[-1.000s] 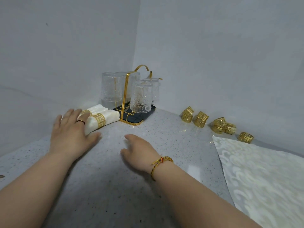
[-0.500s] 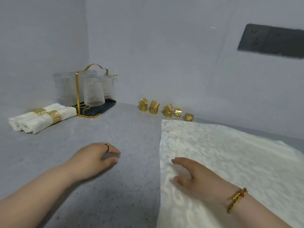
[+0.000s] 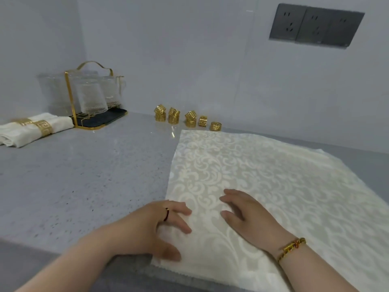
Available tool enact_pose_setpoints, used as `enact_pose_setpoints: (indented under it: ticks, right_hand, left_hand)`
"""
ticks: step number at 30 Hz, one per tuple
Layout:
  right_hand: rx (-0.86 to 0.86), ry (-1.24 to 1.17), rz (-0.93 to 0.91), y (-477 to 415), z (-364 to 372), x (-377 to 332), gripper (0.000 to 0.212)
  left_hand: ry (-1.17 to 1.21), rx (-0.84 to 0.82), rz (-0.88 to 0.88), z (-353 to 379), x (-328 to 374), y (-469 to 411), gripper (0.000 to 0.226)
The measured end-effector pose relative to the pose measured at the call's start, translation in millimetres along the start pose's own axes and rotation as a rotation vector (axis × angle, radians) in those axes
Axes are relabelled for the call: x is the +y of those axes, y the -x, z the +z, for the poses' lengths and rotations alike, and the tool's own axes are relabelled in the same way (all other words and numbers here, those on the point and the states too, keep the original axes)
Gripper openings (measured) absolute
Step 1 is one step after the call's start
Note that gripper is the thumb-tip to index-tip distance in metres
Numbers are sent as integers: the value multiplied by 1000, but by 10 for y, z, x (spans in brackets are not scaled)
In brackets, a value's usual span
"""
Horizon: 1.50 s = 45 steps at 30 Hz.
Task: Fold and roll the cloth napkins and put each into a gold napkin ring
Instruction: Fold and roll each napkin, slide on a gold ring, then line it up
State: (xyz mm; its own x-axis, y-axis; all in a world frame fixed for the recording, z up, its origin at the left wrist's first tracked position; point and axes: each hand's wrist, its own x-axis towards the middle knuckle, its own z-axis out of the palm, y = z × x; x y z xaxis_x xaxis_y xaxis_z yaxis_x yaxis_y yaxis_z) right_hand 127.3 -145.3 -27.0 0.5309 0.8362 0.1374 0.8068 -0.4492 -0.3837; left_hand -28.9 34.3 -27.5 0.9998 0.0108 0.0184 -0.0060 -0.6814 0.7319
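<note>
Both forearms are bare as far as the edge of the view. The left hand (image 3: 155,224) wears a thin dark ring (image 3: 166,214) with a reddish tint on one finger. The right hand (image 3: 246,213) has at its wrist a gold-coloured linked bracelet (image 3: 291,248), with a small red bead set mid-band.

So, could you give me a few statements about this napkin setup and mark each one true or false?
1. The left hand and right hand both rest on the spread napkin. True.
2. The spread napkin is already rolled up. False: it lies flat on the counter.
3. Two rolled napkins in rings lie left of the glass rack. True.
4. The loose gold rings sit on the spread napkin. False: they stand on the counter beyond it, by the wall.
</note>
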Motion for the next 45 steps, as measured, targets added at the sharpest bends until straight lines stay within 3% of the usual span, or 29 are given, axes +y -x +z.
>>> enact_pose_setpoints:
  ticks: [3, 6, 9, 11, 13, 15, 17, 22, 27, 30, 32, 34, 37, 40, 43, 45]
  right_hand:
    - [-2, -32, 12, 16, 1, -3, 41]
    - [17, -87, 14, 38, -1, -26, 36]
    - [15, -291, 19, 80, -21, -106, 23]
    - [-45, -385, -18, 146, -74, -210, 21]
    - [-123, -330, -101, 216, -87, -267, 33]
    - [-143, -184, -205, 295, -70, -278, 40]
    - [-98, -141, -245, 357, -63, -259, 31]
    - [-97, -424, -1, 442, -156, -111, 17]
    - [-102, -470, 39, 434, -132, -118, 27]
    - [-55, -451, 49, 411, -138, -139, 40]
    - [-21, -450, 60, 405, -144, -133, 46]
    - [11, -470, 72, 399, -143, -129, 38]
    - [23, -453, 42, 423, -137, -138, 24]
    - [-34, -329, 22, 493, -182, -121, 8]
    - [-74, -213, 51, 601, -319, -10, 12]
    - [-69, -146, 96, 672, -436, 106, 12]
  left_hand:
    - [90, 73, -32, 45, -6, 9, 39]
    - [101, 129, -40, 74, -38, -15, 54]
    - [89, 144, -60, 75, -24, -31, 57]
    - [90, 150, -78, 81, 19, -45, 44]
    - [101, 157, -95, 102, 31, -66, 21]
    - [114, 205, -82, 128, -22, -84, 46]
    - [87, 229, -102, 142, -32, -84, 52]
    - [85, 260, -55, 148, -21, -89, 49]
    - [120, 255, -43, 150, -4, -82, 37]
    - [137, 287, -50, 125, -8, -46, 73]
    - [94, 246, -36, 122, 9, -11, 61]
    - [69, 239, -31, 133, 40, 3, 56]
    - [104, 315, -35, 161, 24, -24, 7]
    - [147, 362, -45, 154, 32, -36, 17]
    - [166, 393, -87, 141, 76, -49, 47]
    - [191, 425, -137, 115, 98, -46, 55]
